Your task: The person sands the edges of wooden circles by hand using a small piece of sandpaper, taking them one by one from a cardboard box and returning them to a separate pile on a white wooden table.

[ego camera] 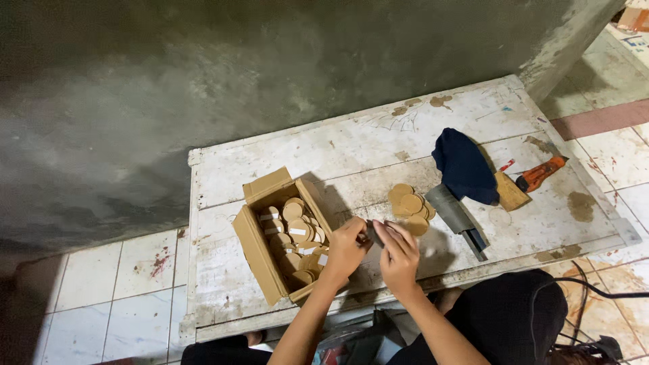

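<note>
My left hand and my right hand meet over the front of a worn white table. Together they pinch a small dark flat piece with a pale strip on it; what it is cannot be told. Just left of my left hand stands an open cardboard box filled with several round tan discs, some with white strips. A small heap of the same discs lies on the table beyond my right hand.
A cleaver lies right of the disc heap, with a dark blue cloth, a tan block and an orange utility knife farther right. A grey concrete wall rises behind the table. Tiled floor surrounds it.
</note>
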